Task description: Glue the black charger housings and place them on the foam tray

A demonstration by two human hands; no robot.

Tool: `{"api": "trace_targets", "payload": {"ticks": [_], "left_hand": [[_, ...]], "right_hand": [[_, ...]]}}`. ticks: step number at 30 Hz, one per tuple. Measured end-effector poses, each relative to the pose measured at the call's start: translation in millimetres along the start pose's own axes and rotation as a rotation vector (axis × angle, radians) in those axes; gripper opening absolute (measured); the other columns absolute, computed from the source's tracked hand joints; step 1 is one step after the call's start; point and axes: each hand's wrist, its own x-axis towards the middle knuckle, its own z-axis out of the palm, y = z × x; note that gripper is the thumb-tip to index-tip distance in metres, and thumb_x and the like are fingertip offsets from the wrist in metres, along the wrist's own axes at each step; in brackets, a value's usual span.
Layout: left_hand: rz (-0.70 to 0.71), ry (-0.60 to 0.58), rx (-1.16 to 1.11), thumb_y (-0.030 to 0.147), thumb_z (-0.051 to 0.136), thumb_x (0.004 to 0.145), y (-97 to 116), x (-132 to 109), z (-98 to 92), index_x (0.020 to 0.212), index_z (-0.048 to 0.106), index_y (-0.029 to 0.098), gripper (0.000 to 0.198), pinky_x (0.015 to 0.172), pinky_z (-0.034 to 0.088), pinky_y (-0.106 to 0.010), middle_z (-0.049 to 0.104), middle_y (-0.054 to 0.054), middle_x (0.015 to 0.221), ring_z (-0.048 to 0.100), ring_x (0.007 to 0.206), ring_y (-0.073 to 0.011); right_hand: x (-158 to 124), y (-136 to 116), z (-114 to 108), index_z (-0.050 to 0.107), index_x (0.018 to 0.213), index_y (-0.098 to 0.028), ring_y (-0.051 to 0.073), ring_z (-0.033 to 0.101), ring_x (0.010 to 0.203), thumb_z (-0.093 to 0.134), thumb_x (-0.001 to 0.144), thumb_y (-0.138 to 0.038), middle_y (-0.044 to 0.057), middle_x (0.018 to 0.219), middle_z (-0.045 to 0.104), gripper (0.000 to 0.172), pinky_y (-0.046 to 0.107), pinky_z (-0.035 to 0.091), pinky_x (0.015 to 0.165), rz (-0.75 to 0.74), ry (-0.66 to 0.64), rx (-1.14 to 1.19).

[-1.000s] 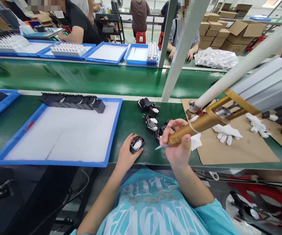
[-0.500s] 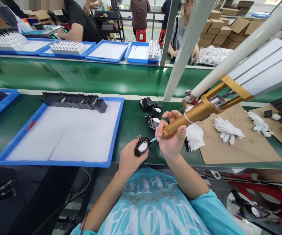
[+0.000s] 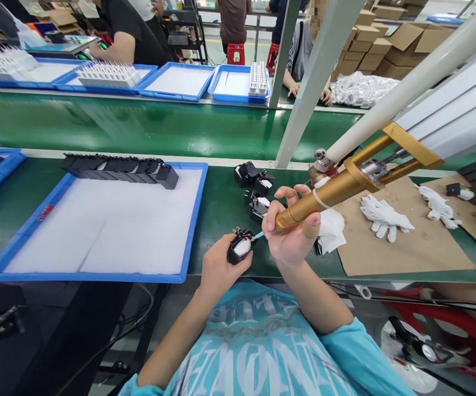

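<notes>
My left hand [image 3: 220, 265] grips a small black housing [image 3: 241, 247] that has a white oval part and thin wires in its open top. Fingers of my right hand [image 3: 289, 236] are closed around the lower end of a gold-coloured dispensing gun [image 3: 316, 201], near its teal needle tip [image 3: 258, 236]. That tip points down-left and meets the housing's upper right edge; whether it touches cannot be made out. Just behind my right hand lie more black housings [image 3: 258, 204] with white parts inside.
A blue-rimmed tray [image 3: 196, 220] with a row of black housings [image 3: 122, 169] lies left. White gloves [image 3: 386, 217] rest on brown cardboard [image 3: 406, 258] at right, beside white tissue [image 3: 332, 231]. A metal post [image 3: 304, 104] rises behind the bench. Co-workers sit beyond.
The view has shifted slightly. The dispensing gun's upper end sits a little farther right, and its tip stays at the housing. Both hands keep their hold.
</notes>
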Motion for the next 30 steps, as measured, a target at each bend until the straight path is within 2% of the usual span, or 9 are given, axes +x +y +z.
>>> {"api": "trace_targets", "payload": {"ticks": [9, 12, 18, 22, 25, 30], "left_hand": [[-0.04, -0.029, -0.028, 0.032, 0.068, 0.076, -0.3, 4.8, 13.4, 0.101, 0.057, 0.021, 0.03, 0.064, 0.05, -0.026, 0.072, -0.002, 0.089, 0.068, 0.076, -0.0183], [-0.004, -0.014, -0.077, 0.031, 0.067, 0.076, 3.3, 7.5, 15.3, 0.1, 0.058, 0.021, 0.028, 0.064, 0.05, -0.026, 0.072, -0.003, 0.09, 0.067, 0.073, -0.0171], [0.099, 0.092, -0.124, 0.031, 0.067, 0.077, 2.7, 9.0, 18.5, 0.101, 0.059, 0.019, 0.028, 0.067, 0.053, -0.027, 0.073, -0.005, 0.092, 0.069, 0.076, -0.0175], [0.168, 0.11, -0.099, 0.031, 0.067, 0.079, 1.6, 8.3, 18.0, 0.104, 0.059, 0.018, 0.029, 0.072, 0.054, -0.028, 0.073, -0.005, 0.095, 0.07, 0.081, -0.0184], [0.173, 0.042, -0.054, 0.031, 0.067, 0.08, -7.2, 8.3, 15.6, 0.108, 0.059, 0.018, 0.032, 0.078, 0.054, -0.03, 0.072, -0.007, 0.098, 0.069, 0.088, -0.0202], [0.006, -0.124, -0.011, 0.031, 0.066, 0.081, -36.1, 6.9, 7.4, 0.114, 0.059, 0.018, 0.036, 0.088, 0.053, -0.037, 0.068, -0.01, 0.11, 0.066, 0.101, -0.0242]], "right_hand": [[-4.7, 3.0, 8.8, 0.045, 0.105, -0.033, 0.005, 0.044, 0.041, 0.053, 0.076, -0.069, -0.001, 0.096, 0.05, 0.047, 0.02, 0.037, 0.026, 0.009, -0.029, 0.034], [-7.5, 3.8, 11.9, 0.048, 0.103, -0.031, 0.004, 0.046, 0.042, 0.055, 0.076, -0.067, -0.001, 0.098, 0.049, 0.045, 0.02, 0.038, 0.026, 0.009, -0.052, 0.069], [-9.4, 3.7, 12.4, 0.053, 0.088, -0.027, 0.004, 0.049, 0.041, 0.057, 0.08, -0.062, -0.003, 0.095, 0.05, 0.037, 0.018, 0.039, 0.026, -0.016, -0.115, 0.156], [-8.8, 3.9, 12.3, 0.056, 0.102, -0.03, 0.005, 0.05, 0.042, 0.055, 0.079, -0.066, -0.001, 0.096, 0.052, 0.043, 0.019, 0.039, 0.024, -0.022, -0.098, 0.17], [-7.7, 3.5, 10.8, 0.056, 0.107, -0.031, 0.005, 0.049, 0.042, 0.048, 0.079, -0.071, -0.001, 0.096, 0.054, 0.05, 0.02, 0.039, 0.024, -0.019, -0.066, 0.177], [-4.8, 0.4, 0.4, 0.055, 0.106, -0.031, 0.006, 0.049, 0.042, 0.044, 0.08, -0.071, -0.001, 0.095, 0.054, 0.049, 0.02, 0.037, 0.026, -0.018, 0.008, 0.126]]}}
